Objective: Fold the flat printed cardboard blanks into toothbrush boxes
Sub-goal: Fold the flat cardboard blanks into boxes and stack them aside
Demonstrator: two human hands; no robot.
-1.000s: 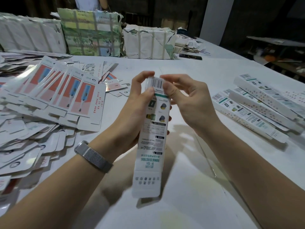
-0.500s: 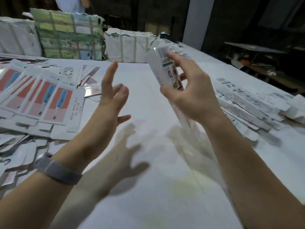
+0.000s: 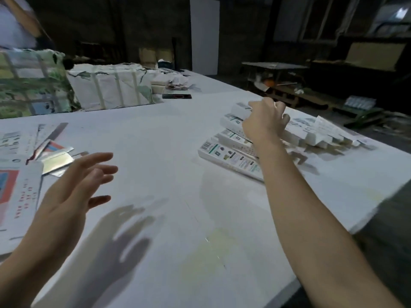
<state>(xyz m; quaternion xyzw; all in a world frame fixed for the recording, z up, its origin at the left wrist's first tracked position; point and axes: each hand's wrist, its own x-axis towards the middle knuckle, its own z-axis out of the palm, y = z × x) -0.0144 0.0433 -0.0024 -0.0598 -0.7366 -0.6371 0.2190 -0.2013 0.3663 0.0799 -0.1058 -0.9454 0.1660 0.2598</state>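
Note:
My right hand (image 3: 264,122) reaches out to the right over a pile of folded toothbrush boxes (image 3: 231,157) and grips one white folded box (image 3: 240,110), whose end sticks out to the left of my fingers, on top of the pile. The rest of that box is hidden behind the hand. My left hand (image 3: 75,187) hovers above the white table (image 3: 169,134) with fingers spread and holds nothing. Flat printed blanks (image 3: 20,192) with red and blue panels lie at the left edge.
Two wrapped bundles, one green-patterned (image 3: 33,85) and one white (image 3: 111,85), stand at the back of the table. A dark flat object (image 3: 176,96) lies behind them. Silver-backed scraps (image 3: 57,160) lie near the blanks. The table edge (image 3: 364,221) runs close on the right. A person (image 3: 13,21) stands far left.
My right hand has carried the folded box away to the right and down onto the pile. My left hand let go earlier and has sunk lower, still spread. The view has swung right.

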